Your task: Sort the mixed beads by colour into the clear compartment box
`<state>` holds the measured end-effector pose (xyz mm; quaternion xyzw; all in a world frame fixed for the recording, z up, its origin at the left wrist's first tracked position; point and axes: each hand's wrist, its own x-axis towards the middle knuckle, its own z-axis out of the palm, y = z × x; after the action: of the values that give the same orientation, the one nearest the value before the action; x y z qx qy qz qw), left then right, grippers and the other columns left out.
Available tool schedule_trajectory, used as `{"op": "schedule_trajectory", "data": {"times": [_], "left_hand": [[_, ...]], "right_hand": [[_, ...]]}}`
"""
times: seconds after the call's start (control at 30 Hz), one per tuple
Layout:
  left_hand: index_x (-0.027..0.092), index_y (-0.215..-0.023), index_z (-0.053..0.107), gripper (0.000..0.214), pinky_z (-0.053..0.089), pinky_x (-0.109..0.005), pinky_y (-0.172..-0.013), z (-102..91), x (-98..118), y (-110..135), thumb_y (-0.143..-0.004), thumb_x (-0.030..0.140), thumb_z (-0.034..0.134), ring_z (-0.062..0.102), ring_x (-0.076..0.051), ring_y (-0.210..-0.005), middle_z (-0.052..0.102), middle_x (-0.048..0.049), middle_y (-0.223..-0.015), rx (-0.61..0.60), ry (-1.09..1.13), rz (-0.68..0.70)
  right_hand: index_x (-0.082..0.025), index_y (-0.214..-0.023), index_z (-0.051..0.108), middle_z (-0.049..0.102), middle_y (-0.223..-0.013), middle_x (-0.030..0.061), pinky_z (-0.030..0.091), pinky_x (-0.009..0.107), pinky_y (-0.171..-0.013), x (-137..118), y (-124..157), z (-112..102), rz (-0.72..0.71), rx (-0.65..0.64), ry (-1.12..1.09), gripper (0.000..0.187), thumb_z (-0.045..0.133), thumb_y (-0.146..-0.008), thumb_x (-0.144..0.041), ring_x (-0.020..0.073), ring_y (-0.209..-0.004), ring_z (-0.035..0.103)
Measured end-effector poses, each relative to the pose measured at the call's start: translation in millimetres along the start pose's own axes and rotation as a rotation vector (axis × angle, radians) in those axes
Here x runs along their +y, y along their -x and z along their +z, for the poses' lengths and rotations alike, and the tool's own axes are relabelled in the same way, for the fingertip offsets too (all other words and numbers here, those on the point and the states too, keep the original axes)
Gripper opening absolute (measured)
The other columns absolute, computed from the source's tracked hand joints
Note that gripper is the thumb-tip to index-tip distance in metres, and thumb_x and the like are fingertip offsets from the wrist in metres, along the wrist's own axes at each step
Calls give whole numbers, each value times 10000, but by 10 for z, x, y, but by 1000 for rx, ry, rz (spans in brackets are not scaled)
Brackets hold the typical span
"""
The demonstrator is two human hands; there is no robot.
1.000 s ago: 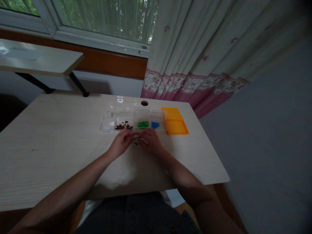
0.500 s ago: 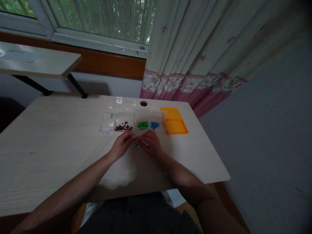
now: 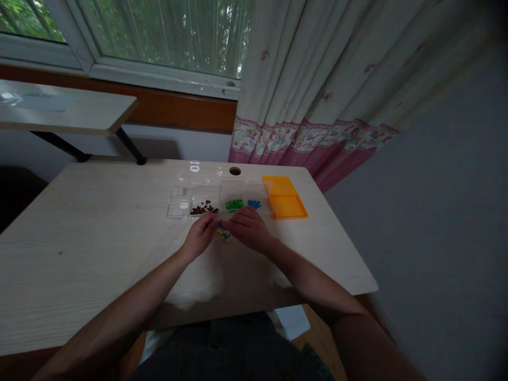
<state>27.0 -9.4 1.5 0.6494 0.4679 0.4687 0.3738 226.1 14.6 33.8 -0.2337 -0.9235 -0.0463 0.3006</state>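
Note:
My left hand (image 3: pixel 200 233) is closed in a pinch, its thumb and forefinger meeting at a small blue bit. From the other side my right hand (image 3: pixel 251 228) comes in with its fingers pressed together, the tips almost touching the left ones. What exactly either hand pinches is too small to make out. Between and just below the fingertips is a cluster of small blue and yellow pieces (image 3: pixel 225 234), partly hidden by the fingers. Behind the hands, clear plastic trays contain brown pieces (image 3: pixel 204 208), green pieces (image 3: pixel 234 204) and blue pieces (image 3: pixel 254 203).
An orange plastic case (image 3: pixel 289 206) lies opened out to the right of the trays. At the left end is a clear box (image 3: pixel 178 207). A raised shelf (image 3: pixel 71 108) stands back left on the pale table (image 3: pixel 99 254); a curtain (image 3: pixel 305 90) hangs behind.
My right hand has turned slightly, its fingers a little higher and flatter, leaving more of the blue and yellow cluster visible. The camera view has shifted slightly.

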Motion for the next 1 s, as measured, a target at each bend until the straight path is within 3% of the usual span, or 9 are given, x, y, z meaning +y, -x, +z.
{"op": "schedule_trajectory", "data": {"times": [0.23,0.43,0.6,0.77,1.0], "left_hand": [[186,-807,553,342,411,-276,-683,-1,-35,18,-950,476,439,491,-156,-735,513,-16,-762,-50,-82,48],[188,-830,584,333,410,-286,-719,-26,-30,37,-979,431,413,500,-164,-769,530,-26,-778,-107,-203,138],[186,-861,598,291,411,-287,-713,-34,15,52,-978,396,435,509,-164,-778,533,-27,-793,-127,-205,164],[187,-841,601,295,428,-292,-725,-34,30,47,-970,405,449,515,-168,-787,546,-33,-794,-118,-205,167],[185,-878,643,289,443,-297,-751,-54,-28,30,-979,365,442,544,-175,-822,584,-51,-834,-95,-187,206]], "right_hand": [[-305,-1078,725,693,-819,16,453,315,-799,64,137,175,53,164,-70,202,604,-918,-275,158,-850,583],[-315,-1064,733,696,-822,18,461,327,-810,42,225,229,153,143,-94,203,586,-926,-286,160,-838,592],[-312,-1101,722,700,-818,11,458,325,-812,28,241,208,133,191,-98,225,589,-925,-266,159,-842,591],[-333,-1130,710,682,-830,16,447,331,-828,34,251,212,152,126,-88,247,580,-931,-265,162,-870,585],[-316,-1058,733,696,-830,16,448,336,-824,75,249,192,169,173,-61,204,583,-929,-266,165,-855,587]]}}
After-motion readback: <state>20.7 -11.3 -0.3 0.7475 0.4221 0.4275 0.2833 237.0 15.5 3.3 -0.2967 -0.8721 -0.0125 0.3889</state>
